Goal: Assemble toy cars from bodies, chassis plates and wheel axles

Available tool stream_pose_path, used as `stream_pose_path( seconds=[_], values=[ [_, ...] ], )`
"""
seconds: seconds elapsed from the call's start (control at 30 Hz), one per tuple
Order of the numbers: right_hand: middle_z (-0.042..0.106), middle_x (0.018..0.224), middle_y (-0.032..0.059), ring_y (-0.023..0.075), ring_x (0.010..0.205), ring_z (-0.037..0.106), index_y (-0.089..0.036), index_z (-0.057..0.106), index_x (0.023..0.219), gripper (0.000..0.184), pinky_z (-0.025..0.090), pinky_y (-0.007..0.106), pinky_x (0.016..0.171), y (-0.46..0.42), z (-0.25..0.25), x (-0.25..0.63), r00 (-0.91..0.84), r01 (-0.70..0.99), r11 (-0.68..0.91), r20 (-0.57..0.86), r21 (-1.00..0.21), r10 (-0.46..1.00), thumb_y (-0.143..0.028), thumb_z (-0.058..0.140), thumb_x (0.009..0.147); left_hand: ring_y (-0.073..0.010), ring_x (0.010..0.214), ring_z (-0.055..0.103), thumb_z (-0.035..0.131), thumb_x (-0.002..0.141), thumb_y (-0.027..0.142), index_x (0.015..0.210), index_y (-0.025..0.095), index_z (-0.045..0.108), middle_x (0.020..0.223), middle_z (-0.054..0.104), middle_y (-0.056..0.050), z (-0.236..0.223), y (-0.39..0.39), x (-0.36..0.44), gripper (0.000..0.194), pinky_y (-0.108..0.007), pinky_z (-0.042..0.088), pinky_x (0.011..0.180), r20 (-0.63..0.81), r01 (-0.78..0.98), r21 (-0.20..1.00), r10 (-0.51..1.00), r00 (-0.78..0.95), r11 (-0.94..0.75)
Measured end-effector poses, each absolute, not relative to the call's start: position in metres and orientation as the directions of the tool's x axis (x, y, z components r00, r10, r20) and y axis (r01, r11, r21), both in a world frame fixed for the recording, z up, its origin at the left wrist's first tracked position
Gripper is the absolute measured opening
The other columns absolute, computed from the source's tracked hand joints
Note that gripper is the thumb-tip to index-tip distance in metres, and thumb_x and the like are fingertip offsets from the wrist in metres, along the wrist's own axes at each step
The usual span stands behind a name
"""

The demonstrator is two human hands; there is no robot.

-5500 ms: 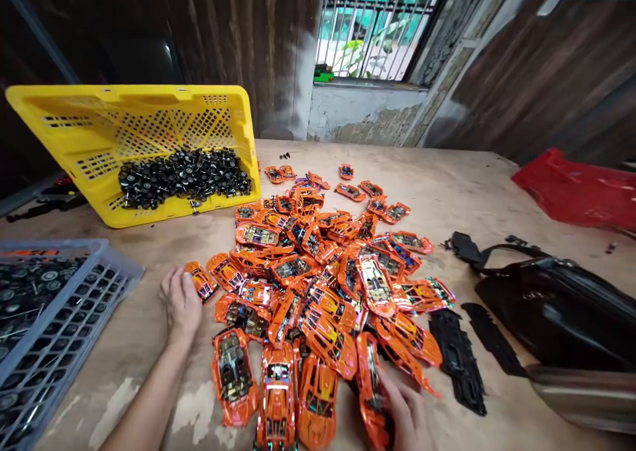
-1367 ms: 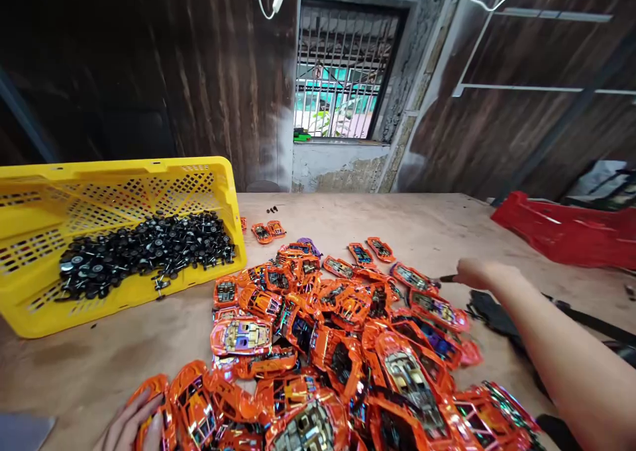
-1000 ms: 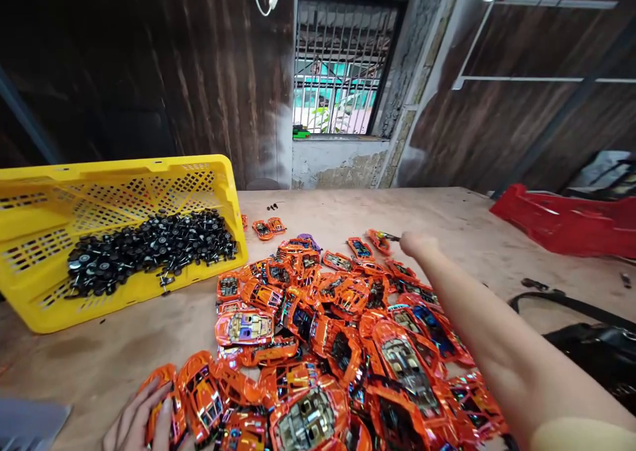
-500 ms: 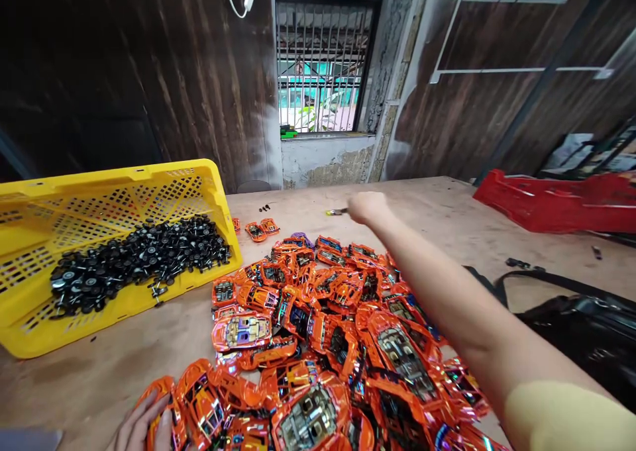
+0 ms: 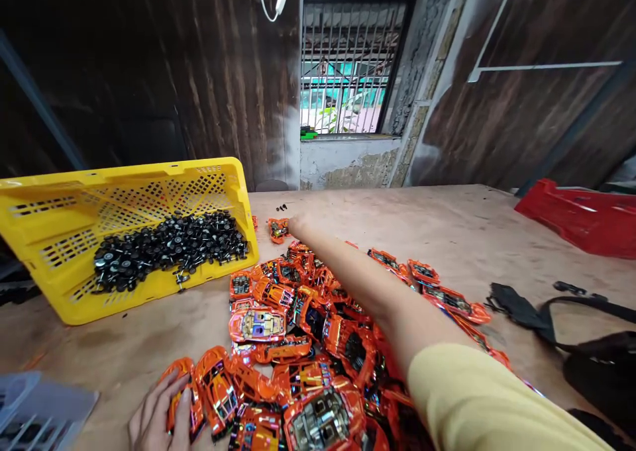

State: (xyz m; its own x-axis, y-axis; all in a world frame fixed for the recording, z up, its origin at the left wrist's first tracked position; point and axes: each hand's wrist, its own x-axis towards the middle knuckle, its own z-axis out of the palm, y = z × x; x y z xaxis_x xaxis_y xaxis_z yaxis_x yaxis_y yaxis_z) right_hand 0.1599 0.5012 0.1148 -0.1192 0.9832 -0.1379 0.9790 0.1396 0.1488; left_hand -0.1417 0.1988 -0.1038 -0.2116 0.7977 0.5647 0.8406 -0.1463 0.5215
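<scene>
My left hand (image 5: 158, 412) is at the lower left, its fingers curled round an orange toy car body (image 5: 181, 388) at the pile's near edge. My right arm stretches across the pile. At its far end my right hand (image 5: 301, 230) is smeared by motion, beside a small orange toy car body (image 5: 277, 230) lying apart on the table; its fingers cannot be made out. Under and around the arm spreads a heap of shiny orange car bodies (image 5: 342, 342), some upside down with their interiors showing. One with a gold and purple underside (image 5: 258, 324) lies at the left of the heap.
A tilted yellow crate (image 5: 159, 167) at left holds many black wheel-and-axle parts (image 5: 169, 246). A grey plastic basket (image 5: 44, 404) is at the lower left. On the right are a black bag (image 5: 603, 371) with a strap and a red crate (image 5: 579, 219). Beyond stands a barred window (image 5: 348, 67).
My right hand has swept left from the far middle of the table to the small car bodies near the yellow crate. The view has turned left. My left hand stays on its car body.
</scene>
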Motion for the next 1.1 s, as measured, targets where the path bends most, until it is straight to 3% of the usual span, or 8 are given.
stream_pose_path(
  seconds=[0.13, 0.27, 0.47, 0.73, 0.93, 1.1],
  values=[
    [0.062, 0.124, 0.0099, 0.0228, 0.111, 0.061, -0.016, 0.062, 0.119, 0.032, 0.051, 0.046, 0.097, 0.464, 0.126, 0.195, -0.176, 0.954, 0.216, -0.193, 0.21, 0.965, -0.038, 0.061, 0.095, -0.03, 0.115, 0.058, 0.045, 0.091, 0.047, 0.104, 0.023, 0.064, 0.117, 0.067, -0.01, -0.093, 0.195, -0.13, 0.034, -0.05, 0.038, 0.103, 0.543, 0.829, 0.55, 0.797, -0.265, -0.099],
    [0.069, 0.112, 0.0129, 0.0263, 0.112, 0.063, -0.018, 0.071, 0.102, 0.022, 0.049, 0.042, 0.099, 0.451, 0.153, 0.232, -0.152, 0.951, 0.201, -0.21, 0.236, 0.966, -0.034, 0.07, 0.088, -0.0287, 0.117, 0.057, 0.044, 0.091, 0.05, 0.103, 0.023, 0.065, 0.117, 0.067, -0.01, -0.087, 0.194, -0.123, 0.037, -0.047, 0.039, 0.102, 0.51, 0.81, 0.582, 0.808, -0.294, -0.072],
    [0.06, 0.126, 0.0102, 0.0231, 0.111, 0.061, -0.016, 0.059, 0.123, 0.034, 0.052, 0.046, 0.095, 0.483, 0.157, 0.212, -0.046, 0.97, 0.073, -0.116, 0.234, 0.992, -0.037, 0.059, 0.097, -0.028, 0.12, 0.054, 0.044, 0.091, 0.05, 0.104, 0.022, 0.066, 0.12, 0.065, -0.01, -0.085, 0.192, -0.123, 0.038, -0.046, 0.038, 0.103, 0.478, 0.793, 0.606, 0.823, -0.307, -0.056],
    [0.061, 0.123, 0.0093, 0.0216, 0.107, 0.062, -0.016, 0.061, 0.12, 0.031, 0.054, 0.043, 0.092, 0.49, 0.123, 0.188, -0.143, 0.95, 0.198, -0.224, 0.243, 0.964, -0.034, 0.061, 0.095, -0.0281, 0.119, 0.053, 0.045, 0.093, 0.047, 0.106, 0.022, 0.066, 0.121, 0.064, -0.009, -0.083, 0.19, -0.12, 0.035, -0.046, 0.039, 0.101, 0.48, 0.794, 0.606, 0.818, -0.316, -0.049],
    [0.059, 0.127, 0.0104, 0.0239, 0.112, 0.06, -0.016, 0.059, 0.123, 0.034, 0.052, 0.047, 0.096, 0.526, 0.148, 0.166, -0.159, 0.953, 0.184, -0.118, 0.241, 0.98, -0.035, 0.061, 0.095, -0.0288, 0.119, 0.053, 0.046, 0.092, 0.046, 0.105, 0.024, 0.066, 0.12, 0.066, -0.008, -0.083, 0.192, -0.118, 0.033, -0.049, 0.039, 0.101, 0.486, 0.803, 0.595, 0.814, -0.318, -0.041],
    [0.059, 0.126, 0.0101, 0.0226, 0.108, 0.061, -0.016, 0.058, 0.125, 0.035, 0.054, 0.044, 0.092, 0.568, 0.122, 0.092, -0.221, 0.961, 0.23, -0.071, 0.154, 0.973, -0.036, 0.06, 0.096, -0.0277, 0.121, 0.055, 0.05, 0.092, 0.043, 0.109, 0.026, 0.068, 0.124, 0.065, -0.006, -0.102, 0.192, -0.132, 0.03, -0.046, 0.043, 0.099, 0.514, 0.829, 0.554, 0.815, -0.266, -0.08]
  ],
)
